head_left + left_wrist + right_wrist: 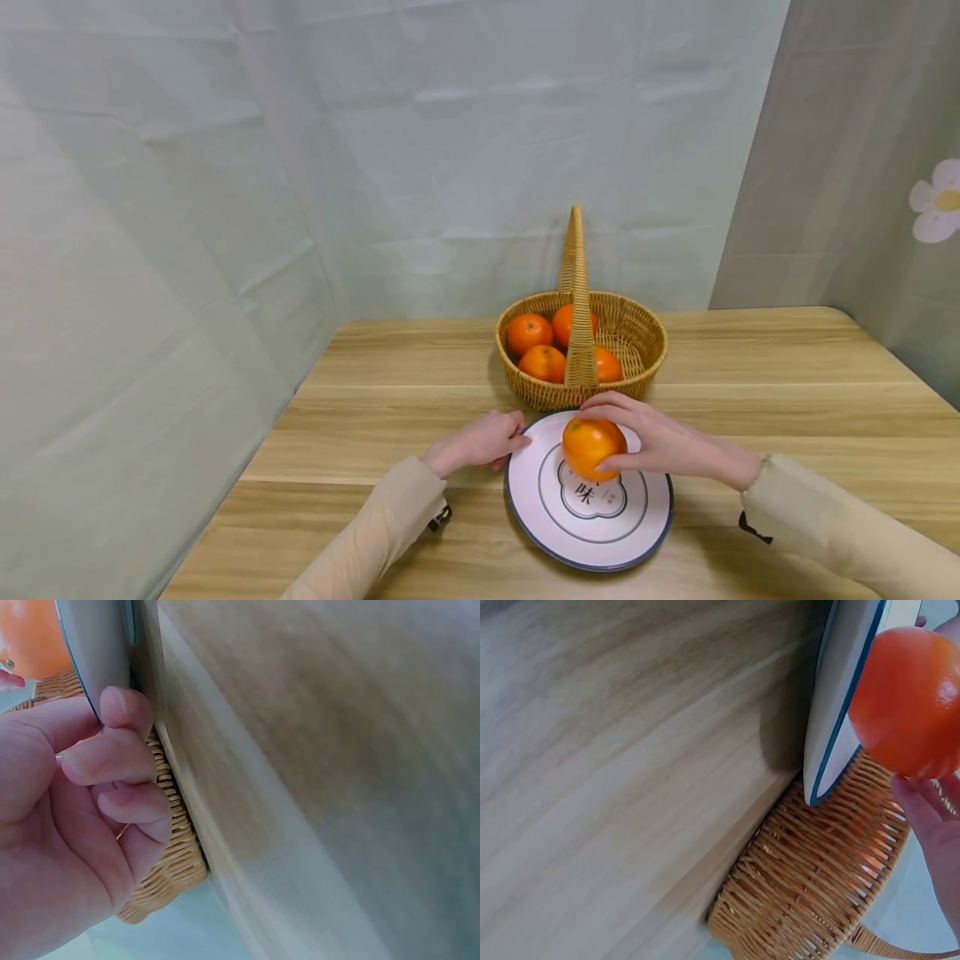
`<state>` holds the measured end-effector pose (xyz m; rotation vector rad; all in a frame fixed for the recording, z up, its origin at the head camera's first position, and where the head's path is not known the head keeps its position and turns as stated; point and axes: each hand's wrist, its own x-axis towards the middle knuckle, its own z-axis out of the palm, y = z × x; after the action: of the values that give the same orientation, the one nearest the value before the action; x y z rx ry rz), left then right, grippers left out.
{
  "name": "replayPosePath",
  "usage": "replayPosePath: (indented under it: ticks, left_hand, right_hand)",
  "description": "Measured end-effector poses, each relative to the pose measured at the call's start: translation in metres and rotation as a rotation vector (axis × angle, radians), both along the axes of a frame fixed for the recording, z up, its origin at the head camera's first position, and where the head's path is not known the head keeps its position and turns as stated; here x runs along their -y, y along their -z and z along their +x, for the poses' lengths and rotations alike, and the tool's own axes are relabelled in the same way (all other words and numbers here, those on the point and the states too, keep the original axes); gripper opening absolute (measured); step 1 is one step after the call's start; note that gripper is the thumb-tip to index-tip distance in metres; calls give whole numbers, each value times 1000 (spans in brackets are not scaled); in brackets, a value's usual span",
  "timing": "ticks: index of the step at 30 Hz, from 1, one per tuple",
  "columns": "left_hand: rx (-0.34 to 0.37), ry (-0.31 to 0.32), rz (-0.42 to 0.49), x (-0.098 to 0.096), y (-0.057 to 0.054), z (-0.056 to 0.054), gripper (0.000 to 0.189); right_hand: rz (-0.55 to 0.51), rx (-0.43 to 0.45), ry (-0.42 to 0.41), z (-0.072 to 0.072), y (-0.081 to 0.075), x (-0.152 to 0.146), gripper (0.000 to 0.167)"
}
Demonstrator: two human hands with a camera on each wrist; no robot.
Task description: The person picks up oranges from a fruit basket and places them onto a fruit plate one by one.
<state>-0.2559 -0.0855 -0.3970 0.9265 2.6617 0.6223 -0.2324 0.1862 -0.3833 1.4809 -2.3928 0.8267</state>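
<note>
A white plate with a dark blue rim and printed characters at its centre lies on the table in the head view. My left hand pinches the plate's left rim between thumb and curled fingers; the left wrist view shows this grip on the plate edge up close. Over the plate, my right hand grips an orange from its right side, thumb at the near side and fingers at the far side. In the right wrist view the orange overlaps the plate rim.
Just behind the plate stands a wicker basket with a tall arched handle. Several oranges lie inside, mostly on its left. Pale cloth hangs behind the wooden table.
</note>
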Motion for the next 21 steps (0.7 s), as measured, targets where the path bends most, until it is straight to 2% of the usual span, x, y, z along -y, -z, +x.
replayPosePath:
  ticks: [4,9,17,21]
  left_hand:
    - [5,-5,1,0,0,0,15]
    - [6,-8,7,1,2,-1,15]
    - [15,-22,2,1,4,-1,15]
    - [17,-27,5,1,3,-1,15]
  right_hand:
    - [60,60,58,1,-2,-3,57]
    - [79,123,54,-2,-5,-4,58]
    - [3,90,17,-6,-1,-1,56]
    - [-34,111,-7,-7,2,3,56]
